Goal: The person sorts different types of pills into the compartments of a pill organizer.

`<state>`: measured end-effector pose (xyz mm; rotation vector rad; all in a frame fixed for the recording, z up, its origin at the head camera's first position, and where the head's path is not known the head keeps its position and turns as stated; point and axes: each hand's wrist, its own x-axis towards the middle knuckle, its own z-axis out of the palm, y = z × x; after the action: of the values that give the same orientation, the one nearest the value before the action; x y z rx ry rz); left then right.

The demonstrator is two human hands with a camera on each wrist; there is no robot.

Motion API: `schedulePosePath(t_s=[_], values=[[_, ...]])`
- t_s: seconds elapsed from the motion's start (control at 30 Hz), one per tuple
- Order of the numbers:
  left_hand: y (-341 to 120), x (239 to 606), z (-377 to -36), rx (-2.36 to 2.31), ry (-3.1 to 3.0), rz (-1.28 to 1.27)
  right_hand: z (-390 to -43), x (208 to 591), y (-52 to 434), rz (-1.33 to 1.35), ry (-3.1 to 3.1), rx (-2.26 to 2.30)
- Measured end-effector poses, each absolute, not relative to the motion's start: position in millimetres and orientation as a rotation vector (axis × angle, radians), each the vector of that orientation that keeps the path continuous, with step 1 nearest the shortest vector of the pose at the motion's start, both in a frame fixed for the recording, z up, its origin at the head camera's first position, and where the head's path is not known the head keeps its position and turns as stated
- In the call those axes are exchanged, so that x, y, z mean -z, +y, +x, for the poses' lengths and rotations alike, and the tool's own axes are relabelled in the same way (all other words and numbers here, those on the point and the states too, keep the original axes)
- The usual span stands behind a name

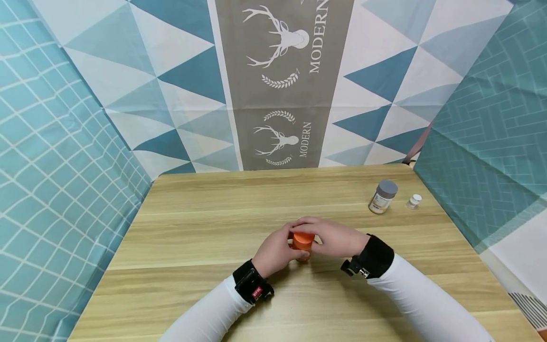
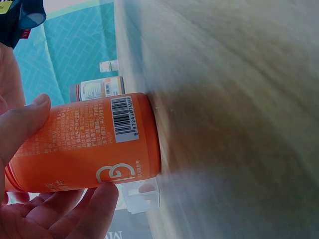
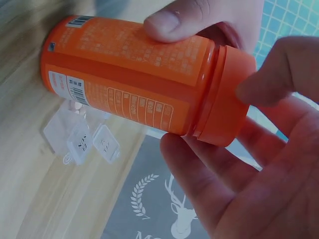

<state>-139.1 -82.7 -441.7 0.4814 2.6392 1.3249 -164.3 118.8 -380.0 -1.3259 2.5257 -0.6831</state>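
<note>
Head view shows both hands meeting over the middle of the wooden tabletop [image 1: 192,199], around an orange bottle [image 1: 302,242] that stands on it. The left hand [image 1: 275,251] grasps the smooth cylindrical body with curled fingers [image 2: 30,119]; the right hand [image 1: 331,236] wraps its fingers [image 3: 279,74] around the orange cap [image 3: 229,94]. Near the right edge stand a grey-capped jar [image 1: 383,196] and a tiny white-capped vial [image 1: 413,201]. Right wrist view shows what the head view hides: a clear plastic pill box [image 3: 82,137] with small lettered lids, lying just behind the bottle. Left wrist view shows the barcode label [image 2: 124,119] and white printed text.
</note>
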Motion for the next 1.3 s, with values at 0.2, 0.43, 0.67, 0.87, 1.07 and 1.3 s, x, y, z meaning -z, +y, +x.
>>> schedulePosePath(t_s=[0.2, 0.43, 0.67, 0.87, 1.07, 1.3], values=[[-82, 441, -139, -1.307, 2.655, 0.497, -164, 383, 118, -1.189, 2.619, 0.744], [-82, 441, -139, -1.298, 2.663, 0.499, -160, 390, 113, -1.052, 2.765, 0.783], [-81, 441, -139, -1.279, 2.684, 0.492, -148, 395, 106, -0.915, 2.86, 0.857], [-80, 442, -139, -1.275, 2.69, 0.499, -140, 400, 101, -0.772, 2.92, 0.925], [-80, 442, -139, -1.27, 2.695, 0.493, -137, 402, 100, -0.749, 2.947, 0.937], [-79, 443, -138, -1.28, 2.693, 0.49, -138, 403, 101, -0.721, 2.94, 0.927]])
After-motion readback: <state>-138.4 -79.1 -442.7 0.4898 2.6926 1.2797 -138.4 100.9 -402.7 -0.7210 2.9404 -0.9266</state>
